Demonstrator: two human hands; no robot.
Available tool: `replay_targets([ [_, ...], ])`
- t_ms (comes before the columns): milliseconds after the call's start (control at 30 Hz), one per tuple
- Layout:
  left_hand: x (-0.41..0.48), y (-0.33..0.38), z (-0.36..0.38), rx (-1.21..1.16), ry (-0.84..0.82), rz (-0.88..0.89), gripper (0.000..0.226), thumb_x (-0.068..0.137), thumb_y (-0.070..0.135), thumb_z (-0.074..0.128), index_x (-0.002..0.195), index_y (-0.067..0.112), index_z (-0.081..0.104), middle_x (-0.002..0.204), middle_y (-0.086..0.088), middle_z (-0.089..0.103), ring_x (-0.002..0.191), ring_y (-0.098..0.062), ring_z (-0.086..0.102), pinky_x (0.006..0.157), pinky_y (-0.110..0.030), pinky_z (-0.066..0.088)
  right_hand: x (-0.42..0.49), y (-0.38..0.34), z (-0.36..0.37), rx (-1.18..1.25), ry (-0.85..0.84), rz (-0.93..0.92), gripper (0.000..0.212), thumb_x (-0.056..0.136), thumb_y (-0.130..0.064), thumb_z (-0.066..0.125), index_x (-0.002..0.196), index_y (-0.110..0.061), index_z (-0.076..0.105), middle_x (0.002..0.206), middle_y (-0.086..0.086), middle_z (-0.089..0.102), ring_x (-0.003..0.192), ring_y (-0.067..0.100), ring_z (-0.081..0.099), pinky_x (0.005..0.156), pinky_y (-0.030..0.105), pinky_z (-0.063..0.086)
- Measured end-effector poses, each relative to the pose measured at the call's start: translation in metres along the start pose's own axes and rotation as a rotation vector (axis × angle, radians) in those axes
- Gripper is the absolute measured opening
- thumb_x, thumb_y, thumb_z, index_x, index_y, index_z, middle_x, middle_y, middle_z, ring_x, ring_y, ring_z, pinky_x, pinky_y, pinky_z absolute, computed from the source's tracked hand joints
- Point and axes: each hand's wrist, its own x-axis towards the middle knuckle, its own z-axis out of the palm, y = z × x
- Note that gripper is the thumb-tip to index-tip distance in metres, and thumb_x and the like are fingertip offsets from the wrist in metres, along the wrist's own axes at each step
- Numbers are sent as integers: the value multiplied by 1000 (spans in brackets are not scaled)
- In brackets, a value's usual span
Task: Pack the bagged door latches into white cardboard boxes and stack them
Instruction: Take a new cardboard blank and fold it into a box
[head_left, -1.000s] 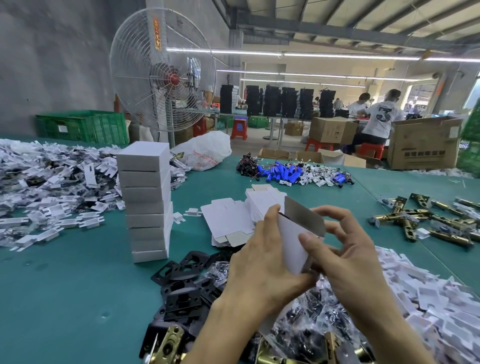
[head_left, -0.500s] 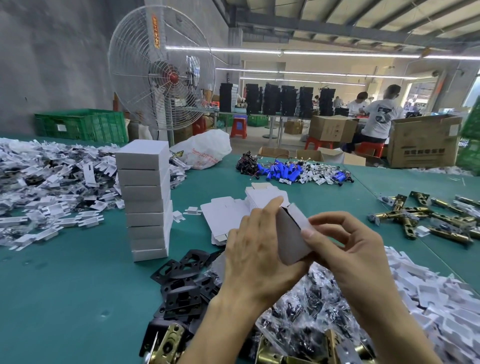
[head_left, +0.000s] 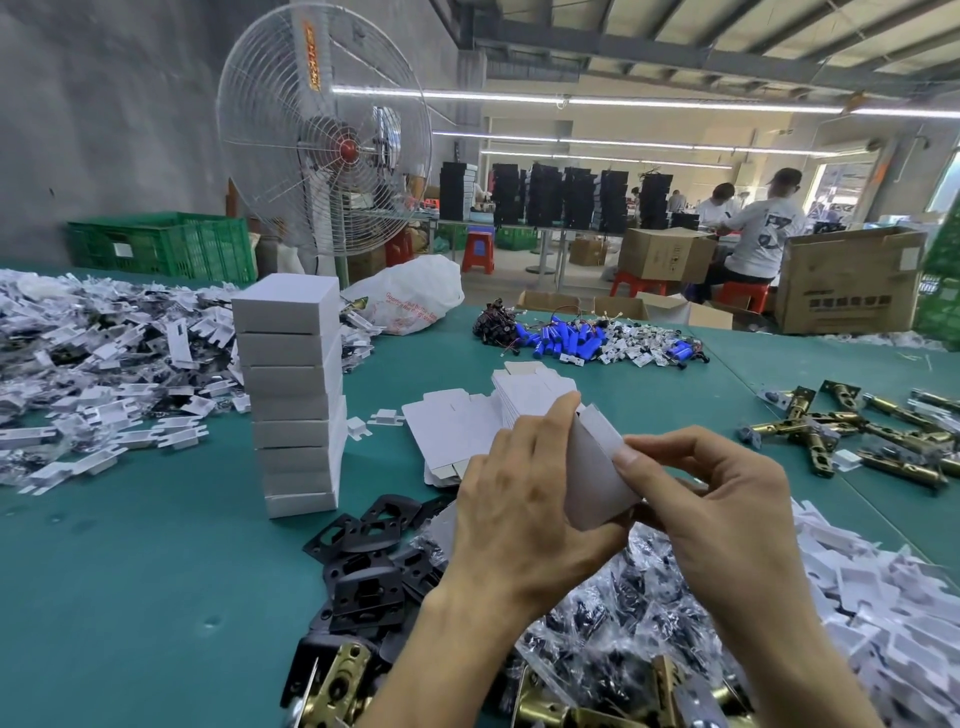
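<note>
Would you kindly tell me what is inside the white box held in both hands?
Only its outer walls show. The left hand and right hand grip the white box, and its inside is covered.

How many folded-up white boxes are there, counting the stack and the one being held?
Stacked white boxes: 8
Held white box, gripped by left hand and right hand: 1
Total: 9

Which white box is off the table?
The white box gripped by left hand and right hand; the others sit in the stack or lie as flat blanks.
</note>
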Motion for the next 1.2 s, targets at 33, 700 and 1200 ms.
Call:
replay_targets([
  [33, 0, 0, 0, 6, -2, 4, 94, 68, 67, 53, 151, 27, 31, 119, 8, 56, 103, -16, 53, 78, -35, 44, -1, -1, 1, -31, 15, -21, 12, 83, -10, 76, 79, -21, 73, 83, -1, 75, 64, 20, 73, 64, 53, 59],
  [700, 0, 2, -3, 70, -58, 19, 99, 68, 69, 48, 156, 30, 24, 119, 7, 56, 102, -19, 56, 77, -37, 44, 0, -1, 1, -90, 25, 2, 14, 83, -10, 76, 78, -22, 72, 78, -3, 74, 62, 20, 72, 62, 59, 58],
  [1200, 0, -3, -3, -234, 50, -37, 95, 77, 76, 49, 154, 48, 0, 141, 7, 48, 107, -16, 60, 75, -27, 43, 1, -2, -1, 65, -326, -34, 40, 71, -30, 74, 110, -34, 75, 82, 16, 71, 79, 22, 69, 74, 33, 60],
])
